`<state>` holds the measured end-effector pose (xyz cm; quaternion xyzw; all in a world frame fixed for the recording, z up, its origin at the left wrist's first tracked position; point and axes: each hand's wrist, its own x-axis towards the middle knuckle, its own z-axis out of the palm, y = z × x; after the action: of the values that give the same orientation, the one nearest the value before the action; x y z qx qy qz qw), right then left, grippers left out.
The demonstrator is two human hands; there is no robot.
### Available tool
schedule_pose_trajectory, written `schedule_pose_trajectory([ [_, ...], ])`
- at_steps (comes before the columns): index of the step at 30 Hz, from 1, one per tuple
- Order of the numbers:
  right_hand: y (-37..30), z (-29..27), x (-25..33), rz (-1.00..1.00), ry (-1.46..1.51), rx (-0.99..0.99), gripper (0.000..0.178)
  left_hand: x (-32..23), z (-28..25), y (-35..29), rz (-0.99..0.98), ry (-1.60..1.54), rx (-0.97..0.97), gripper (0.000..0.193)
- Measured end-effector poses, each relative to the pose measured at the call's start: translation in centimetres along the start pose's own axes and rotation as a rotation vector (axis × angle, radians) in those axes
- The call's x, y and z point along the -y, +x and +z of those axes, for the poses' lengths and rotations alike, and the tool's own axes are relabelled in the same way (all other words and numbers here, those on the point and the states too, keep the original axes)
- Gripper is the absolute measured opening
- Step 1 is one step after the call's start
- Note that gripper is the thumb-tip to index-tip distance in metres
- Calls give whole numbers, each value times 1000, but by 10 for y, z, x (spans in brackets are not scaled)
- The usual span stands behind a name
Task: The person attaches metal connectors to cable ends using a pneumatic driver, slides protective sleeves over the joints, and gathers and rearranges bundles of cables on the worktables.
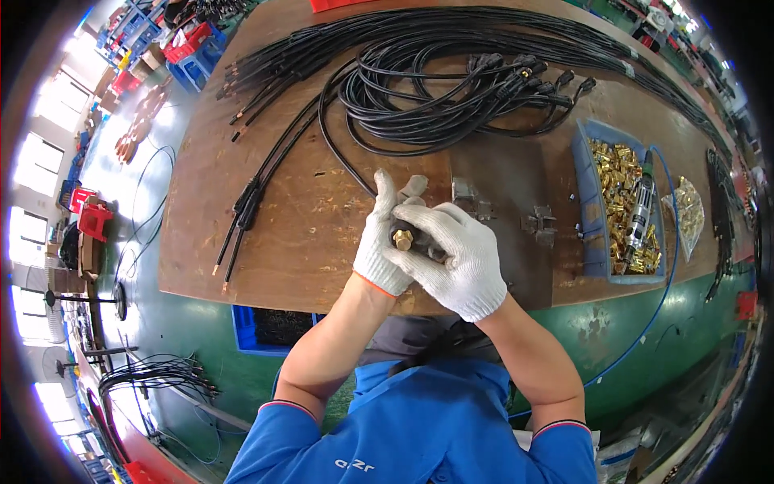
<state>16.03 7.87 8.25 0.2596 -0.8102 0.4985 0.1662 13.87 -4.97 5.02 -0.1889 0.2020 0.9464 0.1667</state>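
Our bent arms (342, 334) angle up from the bottom of the frame to its centre, where our gloved left hand (377, 244) curls, one digit (385, 184) pointing upward, and our gloved right hand (461, 252) bends beside it, apparently touching it.

The head view looks steeply down from above the wearer's blue shirt (403, 436), facing outward over the brown table (282, 250). The left hand (379, 246) and right hand (458, 256) sit near mid-frame, fairly close, while the wide fisheye bends outlying windows (29, 152) toward its rim.
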Motion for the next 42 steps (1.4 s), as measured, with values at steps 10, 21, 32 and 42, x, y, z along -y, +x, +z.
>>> schedule_pose_trajectory([
  [10, 36, -25, -14, -48, 48, -136, 33, -3, 2, -10, 104, 19, 49, 79],
  [21, -6, -78, -50, 721, 424, -25, 31, -77, -97, -86, 983, 1354, -535, 15],
  [32, -47, -61, -72, 570, 178, 64, 24, -166, -125, -132, 912, 2370, -1178, 28],
  [42, -52, -66, -64, 481, 113, 38, 26, -97, -59, -127, 450, 2139, -432, 36],
])
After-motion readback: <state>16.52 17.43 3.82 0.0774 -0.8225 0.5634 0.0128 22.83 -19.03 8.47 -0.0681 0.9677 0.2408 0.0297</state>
